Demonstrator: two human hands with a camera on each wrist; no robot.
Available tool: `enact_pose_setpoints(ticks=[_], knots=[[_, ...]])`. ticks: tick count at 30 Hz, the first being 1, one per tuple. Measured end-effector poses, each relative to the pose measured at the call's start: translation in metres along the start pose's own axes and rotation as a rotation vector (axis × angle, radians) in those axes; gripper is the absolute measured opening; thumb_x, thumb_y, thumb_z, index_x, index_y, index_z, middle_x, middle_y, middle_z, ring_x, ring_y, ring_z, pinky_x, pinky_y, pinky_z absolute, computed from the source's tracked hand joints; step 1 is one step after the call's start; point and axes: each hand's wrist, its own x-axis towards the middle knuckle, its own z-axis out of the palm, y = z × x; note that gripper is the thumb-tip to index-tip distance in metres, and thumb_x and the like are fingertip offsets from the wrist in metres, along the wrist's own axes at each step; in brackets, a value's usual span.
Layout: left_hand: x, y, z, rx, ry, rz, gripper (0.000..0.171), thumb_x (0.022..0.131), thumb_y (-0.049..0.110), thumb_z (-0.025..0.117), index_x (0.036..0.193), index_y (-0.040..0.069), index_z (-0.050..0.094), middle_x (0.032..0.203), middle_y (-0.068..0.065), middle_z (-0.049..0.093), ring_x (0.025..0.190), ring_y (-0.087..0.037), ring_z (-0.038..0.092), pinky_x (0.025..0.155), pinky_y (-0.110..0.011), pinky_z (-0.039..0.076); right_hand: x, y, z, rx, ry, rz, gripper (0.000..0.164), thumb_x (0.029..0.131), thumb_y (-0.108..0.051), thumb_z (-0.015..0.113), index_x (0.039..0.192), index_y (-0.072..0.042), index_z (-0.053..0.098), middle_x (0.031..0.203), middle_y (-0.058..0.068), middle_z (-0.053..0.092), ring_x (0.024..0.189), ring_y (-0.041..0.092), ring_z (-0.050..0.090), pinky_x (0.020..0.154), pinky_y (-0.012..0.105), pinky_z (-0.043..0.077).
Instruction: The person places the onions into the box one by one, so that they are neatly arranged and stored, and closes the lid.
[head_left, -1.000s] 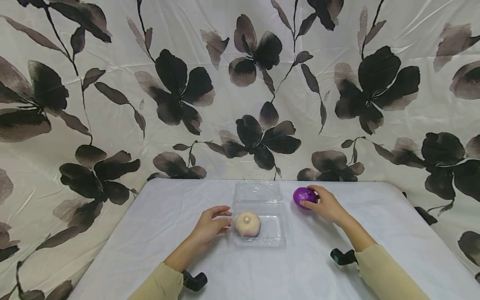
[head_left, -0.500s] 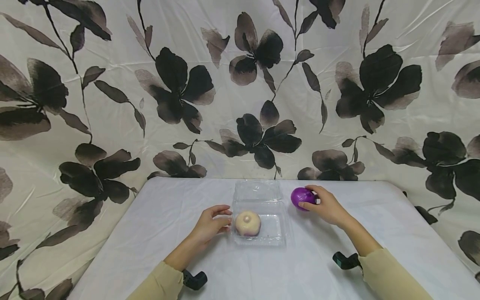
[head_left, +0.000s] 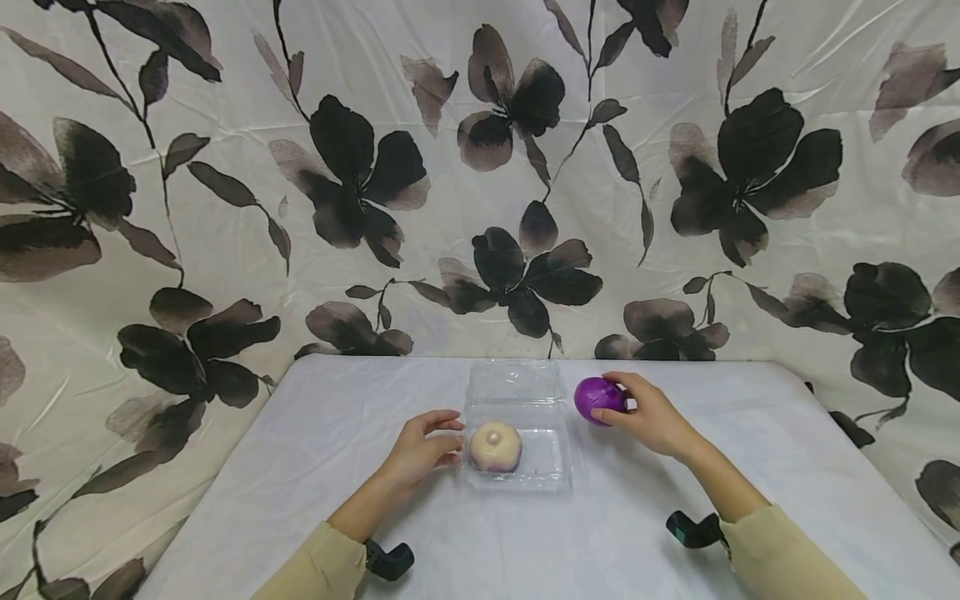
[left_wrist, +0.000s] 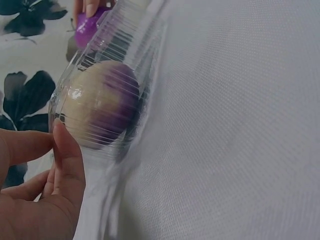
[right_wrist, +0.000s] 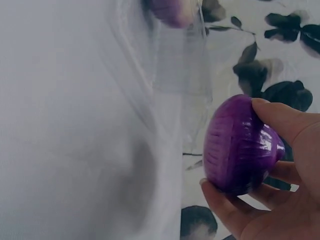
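Purple onion [head_left: 598,402]: on the right of the scene, outside the box, level with its far part. Compared with the head frames of the last second, it has shifted left and slightly nearer, so the gap to the box is smaller. Judgement: a carry in progress; onion not yet inside.

Right hand [head_left: 649,419]: grasping the onion, thumb on one side, fingers on the other. It has travelled left with the onion.

Clear box [head_left: 551,482]: just left of the onion, unmoved. Lid laid open on the far side. A turnip-like piece [head_left: 496,447] sits in the left half; the right half has room, by my reading, for the onion.

Left hand [head_left: 417,450]: at the box's left edge, position unchanged. Thumb and a finger appear to pinch the rim, presumably steadying it.

White table [head_left: 315,467] under all; floral backdrop [head_left: 517,167] beyond.

View differences: the right wrist view gives the onion's pointed end, toward the palm, which the head view hides; a shadow lying apart from the onion there suggests it is raised. The left wrist view gives the box's ribbed wall, the turnip-like piece's purple flank and the contact at the rim; from the head, mainly the pale top shows.
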Motion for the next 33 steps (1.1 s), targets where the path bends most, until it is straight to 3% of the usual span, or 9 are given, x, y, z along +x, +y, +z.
enact_pose_setpoints(ticks=[15,27,33], knots=[[0.003,-0.001,-0.001,0.000,-0.002,0.000,0.047,0.091,-0.005,0.062,0.138,-0.008,0.054,0.122,-0.021,0.060,0.087,-0.017,0.064,0.076,-0.031,0.060,-0.004,-0.021,0.007,0.092,-0.066,-0.042,0.064,0.091,-0.022,0.080,0.142,0.003,0.051,0.141,0.025,0.052,0.121,0.042,0.057,0.093,0.046,0.059],[-0.001,0.002,0.000,0.042,-0.018,-0.014,0.047,0.094,-0.002,0.062,0.140,-0.007,0.052,0.126,-0.022,0.058,0.093,-0.020,0.065,0.079,-0.032,0.061,-0.007,-0.043,0.021,0.012,-0.084,-0.173,0.064,0.086,-0.027,0.084,0.137,0.001,0.057,0.132,0.015,0.060,0.116,0.032,0.060,0.086,0.039,0.059],[-0.001,0.002,0.000,0.029,-0.004,-0.013,0.046,0.093,-0.003,0.063,0.138,-0.007,0.055,0.124,-0.021,0.059,0.090,-0.019,0.064,0.079,-0.036,0.061,-0.006,-0.048,0.030,-0.010,-0.081,-0.198,0.061,0.085,-0.029,0.084,0.135,-0.003,0.059,0.131,0.012,0.060,0.117,0.029,0.059,0.091,0.040,0.058]])
